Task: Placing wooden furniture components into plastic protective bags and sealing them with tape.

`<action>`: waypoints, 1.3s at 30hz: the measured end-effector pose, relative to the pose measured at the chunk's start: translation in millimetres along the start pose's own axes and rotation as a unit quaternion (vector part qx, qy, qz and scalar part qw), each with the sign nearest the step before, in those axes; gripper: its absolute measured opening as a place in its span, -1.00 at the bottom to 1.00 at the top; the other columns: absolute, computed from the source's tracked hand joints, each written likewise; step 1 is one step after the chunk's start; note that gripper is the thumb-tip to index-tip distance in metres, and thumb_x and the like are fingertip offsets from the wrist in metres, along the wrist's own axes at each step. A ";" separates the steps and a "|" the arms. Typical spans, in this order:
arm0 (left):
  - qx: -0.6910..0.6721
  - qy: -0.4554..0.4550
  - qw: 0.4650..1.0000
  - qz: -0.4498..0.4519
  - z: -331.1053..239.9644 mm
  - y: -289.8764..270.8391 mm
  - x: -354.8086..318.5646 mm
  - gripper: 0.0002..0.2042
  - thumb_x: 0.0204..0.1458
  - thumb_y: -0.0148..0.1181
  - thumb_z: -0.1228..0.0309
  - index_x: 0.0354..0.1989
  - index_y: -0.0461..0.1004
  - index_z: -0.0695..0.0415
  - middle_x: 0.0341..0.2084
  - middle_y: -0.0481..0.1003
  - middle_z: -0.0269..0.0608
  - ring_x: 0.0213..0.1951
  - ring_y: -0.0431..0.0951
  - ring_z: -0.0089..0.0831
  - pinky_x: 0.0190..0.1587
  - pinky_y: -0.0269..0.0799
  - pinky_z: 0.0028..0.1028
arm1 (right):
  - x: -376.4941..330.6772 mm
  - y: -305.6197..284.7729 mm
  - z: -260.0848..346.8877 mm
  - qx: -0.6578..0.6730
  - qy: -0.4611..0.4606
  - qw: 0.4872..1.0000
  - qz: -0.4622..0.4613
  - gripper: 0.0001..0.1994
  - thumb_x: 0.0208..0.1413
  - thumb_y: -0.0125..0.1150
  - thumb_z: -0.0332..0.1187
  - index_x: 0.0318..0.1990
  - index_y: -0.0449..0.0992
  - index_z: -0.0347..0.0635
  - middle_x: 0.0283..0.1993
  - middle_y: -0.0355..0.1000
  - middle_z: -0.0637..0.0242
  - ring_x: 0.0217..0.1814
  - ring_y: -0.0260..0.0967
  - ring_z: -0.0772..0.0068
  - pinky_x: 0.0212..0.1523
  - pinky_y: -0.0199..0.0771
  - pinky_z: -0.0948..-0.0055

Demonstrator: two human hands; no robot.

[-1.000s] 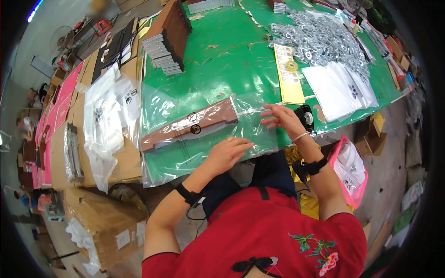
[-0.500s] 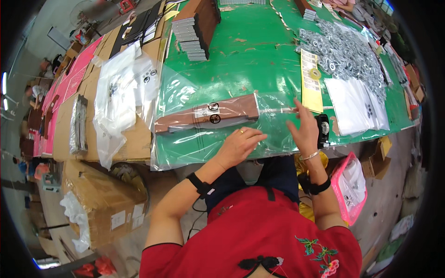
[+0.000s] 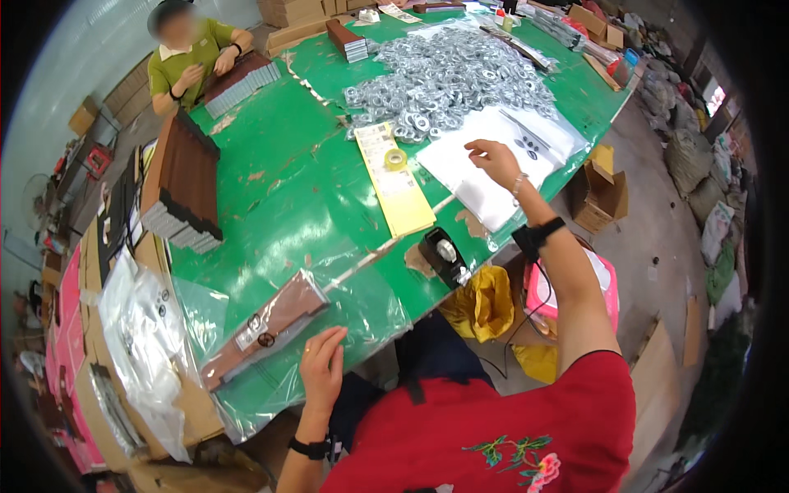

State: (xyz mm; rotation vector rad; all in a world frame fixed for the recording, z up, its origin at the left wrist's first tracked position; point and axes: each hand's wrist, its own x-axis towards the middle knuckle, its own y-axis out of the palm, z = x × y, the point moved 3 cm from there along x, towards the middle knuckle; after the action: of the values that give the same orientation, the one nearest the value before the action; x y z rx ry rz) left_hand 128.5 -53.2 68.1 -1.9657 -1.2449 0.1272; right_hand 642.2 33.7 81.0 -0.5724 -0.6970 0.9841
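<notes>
Near the front edge of the table, a clear plastic bag [image 3: 370, 316] lies flat with a long brown panel piece [image 3: 283, 308] inside it. My left hand [image 3: 322, 366] is beside the bag's near edge, fingers stretched out and holding nothing. Out to the right, my right hand [image 3: 496, 164] hovers over a stack of white plastic bags [image 3: 485, 193], its fingers loosely bent and apart with nothing visible in them. Just beyond that hand spreads a large heap of small grey metal parts in clear packets [image 3: 452, 74].
Yellow printed sheets [image 3: 403, 205] lie mid-table under a yellow tape roll [image 3: 395, 159]. A black tape dispenser [image 3: 445, 257] stands at the near edge. Brown panels [image 3: 181, 181] are stacked at left. Across the table, a co-worker [image 3: 193, 62] handles similar panels. A pink basket [image 3: 608, 287] stands below.
My view has swung to the right. My right hand has moved from beside the bagged panel to over the white bags. My left hand has drawn back slightly from the bag.
</notes>
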 end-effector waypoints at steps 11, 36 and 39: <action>0.031 -0.096 0.995 -0.016 -19.3 0.7 -5.5 -0.73 0.07 0.13 0.64 -0.06 0.60 0.14 -0.10 0.57 -0.13 -0.05 0.55 -0.14 0.01 0.43 -0.31 | 96.8 86.8 -28.9 -0.190 0.120 0.973 -0.059 -0.49 -0.21 0.49 0.09 -0.21 0.64 -0.10 -0.04 0.46 0.17 -0.06 0.51 0.08 -0.09 0.54 0.16; 0.320 0.166 0.927 0.105 -9.3 61.5 102.1 -0.58 -0.02 0.10 0.52 0.09 0.48 -0.02 -0.14 0.45 -0.27 -0.13 0.53 -0.32 -0.14 0.44 -0.34 | -183.9 111.1 170.3 0.539 0.113 0.833 -0.061 -0.66 0.18 0.27 -0.52 0.04 0.29 -0.33 -0.15 0.45 0.25 -0.25 0.49 0.53 -0.21 0.62 0.53; 0.297 0.160 0.940 0.055 -6.2 61.0 102.2 -0.61 -0.02 0.10 0.49 0.04 0.51 -0.01 -0.25 0.41 -0.28 -0.19 0.51 -0.35 -0.17 0.42 -0.35 | -181.2 119.1 164.8 0.504 0.093 0.857 -0.053 -0.68 0.17 0.24 -0.55 0.02 0.30 -0.34 -0.13 0.44 0.22 -0.22 0.51 0.53 -0.22 0.62 0.54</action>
State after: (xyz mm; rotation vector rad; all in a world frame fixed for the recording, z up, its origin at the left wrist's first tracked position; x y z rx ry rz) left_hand 227.8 12.5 63.6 -1.4518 -0.7652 0.2042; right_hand 385.8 -54.5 55.3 0.3010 0.0256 1.0233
